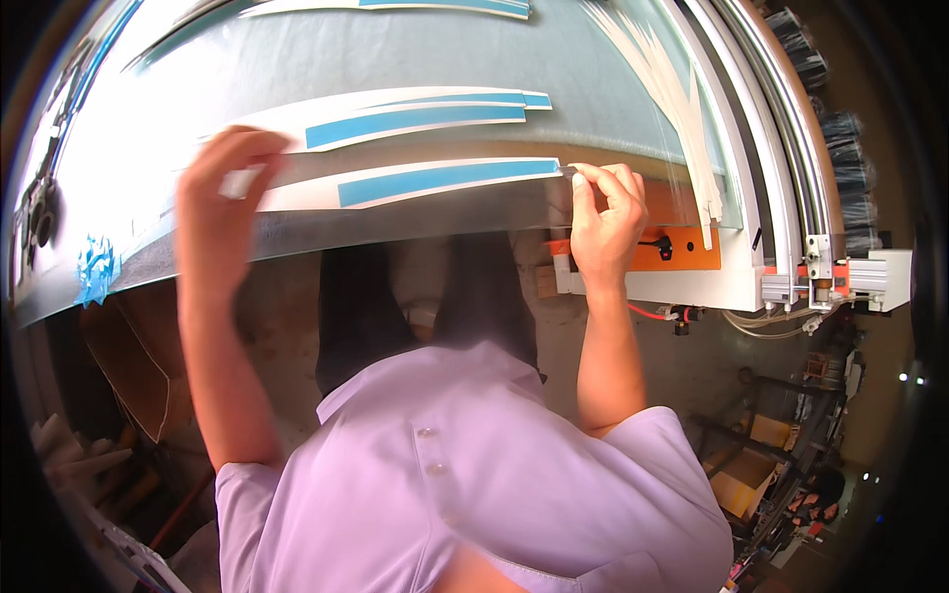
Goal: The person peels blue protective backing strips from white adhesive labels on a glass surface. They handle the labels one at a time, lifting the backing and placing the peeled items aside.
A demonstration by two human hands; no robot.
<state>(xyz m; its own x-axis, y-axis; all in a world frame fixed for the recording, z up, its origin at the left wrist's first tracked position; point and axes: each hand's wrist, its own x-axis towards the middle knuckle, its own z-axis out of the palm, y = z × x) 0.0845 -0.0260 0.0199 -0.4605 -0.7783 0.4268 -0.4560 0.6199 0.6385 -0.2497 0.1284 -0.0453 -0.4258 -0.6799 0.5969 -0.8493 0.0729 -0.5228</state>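
Observation:
Near the front edge of the glass table lies a long white strip with a blue band (450, 181), its narrow end to the right. At that end my right hand (608, 208) is closed in a pinch on a small thin grey piece (567, 170), too small to name, which touches or nearly touches the strip's tip. Over the strip's left end hovers my left hand (229, 178), somewhat smeared by motion. Its thumb and forefinger are curved and apart, with white showing in the gap. Just beyond lie more white-and-blue strips (415, 121), partly overlapping.
Another blue-banded strip (445, 6) lies at the far edge. A fan of narrow cream strips (672, 99) rests at the right, beside a white metal rail (771, 148). An orange panel (682, 249) sits below it. Crumpled blue film (96, 269) clings to the table's left front edge.

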